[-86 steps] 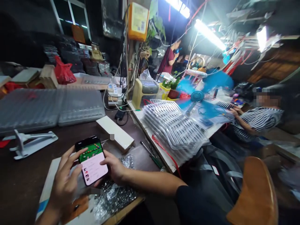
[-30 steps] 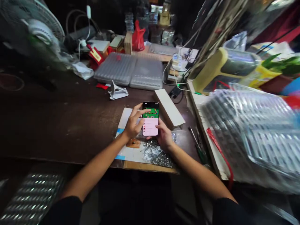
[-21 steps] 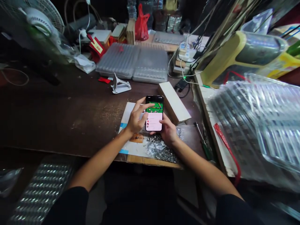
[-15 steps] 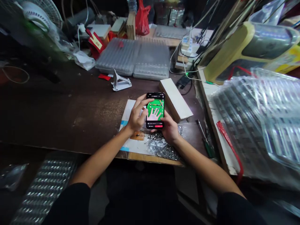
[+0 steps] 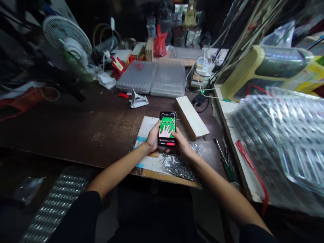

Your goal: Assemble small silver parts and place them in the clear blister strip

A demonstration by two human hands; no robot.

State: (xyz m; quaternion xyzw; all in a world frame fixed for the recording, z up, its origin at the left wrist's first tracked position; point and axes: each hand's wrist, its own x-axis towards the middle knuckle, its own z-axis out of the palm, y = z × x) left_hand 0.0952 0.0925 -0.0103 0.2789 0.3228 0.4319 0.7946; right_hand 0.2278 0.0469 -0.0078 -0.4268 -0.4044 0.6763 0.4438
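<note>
Both hands hold a black smartphone [image 5: 167, 129] upright over the work area. Its lit screen shows a hand on a green table with small balls. My left hand [image 5: 153, 136] grips the phone's left edge, and my right hand [image 5: 182, 143] wraps its right edge with the thumb by the screen. Below the phone lies a heap of small shiny metal pieces [image 5: 178, 167] on a white board [image 5: 146, 126] with blue tape. A small orange-brown piece [image 5: 154, 154] is partly hidden under my left hand.
A white-topped block [image 5: 192, 116] lies right of the phone. Behind stand a white phone stand [image 5: 138, 100] and clear plastic trays [image 5: 168, 79]. A green-handled screwdriver [image 5: 225, 162] lies to the right, beside stacked clear trays [image 5: 275, 141]. A fan [image 5: 67, 37] stands back left.
My left hand has come down from over the screen to the phone's left edge. The camera view has shifted, so the scene sits lower. The right hand keeps its hold.
</note>
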